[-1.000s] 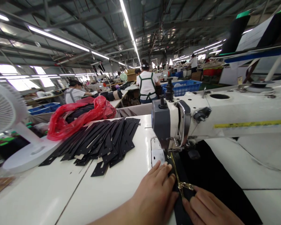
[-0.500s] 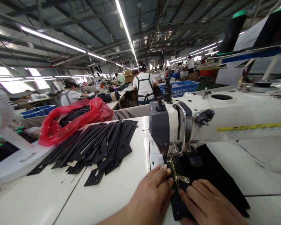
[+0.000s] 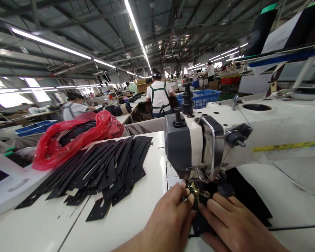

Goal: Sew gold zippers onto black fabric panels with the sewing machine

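Observation:
Under the head of a white and grey sewing machine [image 3: 178,143] lies a black fabric piece [image 3: 199,224] with a gold zipper [image 3: 196,192] and its metal pull. My left hand [image 3: 170,213] is closed at the left edge of this piece, fingertips near the presser foot. On the right side, my right hand [image 3: 228,220] has its fingers curled on the piece, the index tip beside the zipper. A larger black cloth [image 3: 249,196] spreads behind my right hand. The needle area is partly hidden by the machine head.
Many black strips [image 3: 107,171] are fanned out on the white table [image 3: 126,217]. Beyond them sits a red plastic bag [image 3: 102,127]; a white fan base [image 3: 18,189] is at far left. A blue crate [image 3: 204,99] and a seated person [image 3: 160,94] are ahead.
The zippered piece and both hands have moved slightly toward the machine, and the zipper pull now lies closer to the presser foot. The view has shifted a little.

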`<act>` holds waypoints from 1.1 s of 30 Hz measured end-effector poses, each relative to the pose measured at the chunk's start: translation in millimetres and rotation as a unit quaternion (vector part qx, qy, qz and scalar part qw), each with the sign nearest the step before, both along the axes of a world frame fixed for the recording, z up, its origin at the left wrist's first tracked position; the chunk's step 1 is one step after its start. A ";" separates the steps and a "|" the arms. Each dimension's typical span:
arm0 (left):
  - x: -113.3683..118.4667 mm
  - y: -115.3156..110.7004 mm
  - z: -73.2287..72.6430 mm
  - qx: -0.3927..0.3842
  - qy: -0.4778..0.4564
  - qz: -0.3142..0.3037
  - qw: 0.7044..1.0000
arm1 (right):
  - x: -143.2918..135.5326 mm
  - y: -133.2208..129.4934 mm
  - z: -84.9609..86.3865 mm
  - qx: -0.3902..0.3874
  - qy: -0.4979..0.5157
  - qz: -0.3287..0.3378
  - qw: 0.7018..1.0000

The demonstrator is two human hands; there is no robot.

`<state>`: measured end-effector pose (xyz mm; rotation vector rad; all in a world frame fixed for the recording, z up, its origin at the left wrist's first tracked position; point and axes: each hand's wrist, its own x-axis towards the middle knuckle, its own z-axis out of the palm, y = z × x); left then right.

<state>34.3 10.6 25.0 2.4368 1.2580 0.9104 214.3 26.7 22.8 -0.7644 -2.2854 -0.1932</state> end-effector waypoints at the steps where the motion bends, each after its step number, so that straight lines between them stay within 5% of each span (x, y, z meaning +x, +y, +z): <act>1: 0.1 0.4 1.0 -0.006 -0.002 0.001 1.000 | -0.4 -0.6 0.2 0.002 0.008 -0.004 1.000; 12: -0.1 2.2 -0.5 -0.010 0.005 0.018 1.000 | 2.8 -0.1 7.0 0.044 -0.009 0.013 0.999; 20: 0.9 7.4 -7.9 0.126 0.047 0.018 0.991 | 13.3 6.3 8.7 0.004 -0.016 0.029 0.999; 28: 2.3 7.9 0.7 0.114 0.119 -0.008 0.986 | 2.5 44.0 4.7 -0.201 -0.067 -0.189 0.959; 33: 2.2 6.3 2.8 0.092 0.131 -0.008 0.987 | -7.0 46.7 15.4 -0.236 -0.095 -0.236 0.938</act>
